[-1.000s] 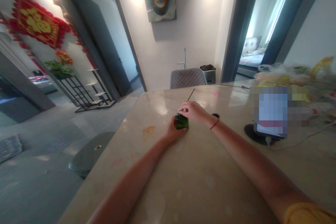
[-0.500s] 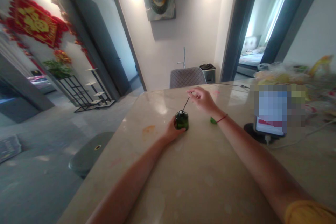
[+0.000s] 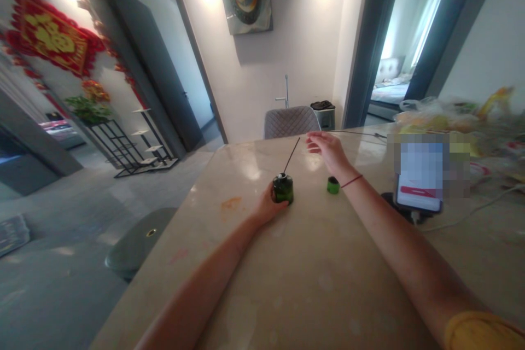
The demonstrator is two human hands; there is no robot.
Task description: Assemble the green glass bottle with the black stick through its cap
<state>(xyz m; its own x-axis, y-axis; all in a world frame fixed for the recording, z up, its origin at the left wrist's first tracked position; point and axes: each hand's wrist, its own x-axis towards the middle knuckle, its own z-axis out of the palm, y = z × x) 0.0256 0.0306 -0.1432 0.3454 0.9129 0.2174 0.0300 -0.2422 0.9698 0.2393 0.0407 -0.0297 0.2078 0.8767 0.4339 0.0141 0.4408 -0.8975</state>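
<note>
A dark green glass bottle [image 3: 284, 191] stands upright on the table, with my left hand [image 3: 270, 203] wrapped around its left side and front. One thin dark stick [image 3: 292, 155] leans out of the bottle's light-coloured neck, tilted up to the right. Just right of the stick's upper end is my right hand [image 3: 326, 147], its fingers extended and apart from the stick, with nothing seen in them. A small green cylindrical piece [image 3: 333, 186], dark at the top, sits on the table below my right wrist.
The glossy stone table [image 3: 295, 273] has an orange stain left of the bottle. To the right, a phone [image 3: 419, 197] with a cable stands on a dark holder, before a pile of plastic bags [image 3: 435, 115]. A quilted chair [image 3: 292, 122] stands beyond; a stool [image 3: 141, 240] is at left.
My right hand has let go of the stick and moved a little to the right. The stick stays leaning in the bottle. More of the small green piece shows now.
</note>
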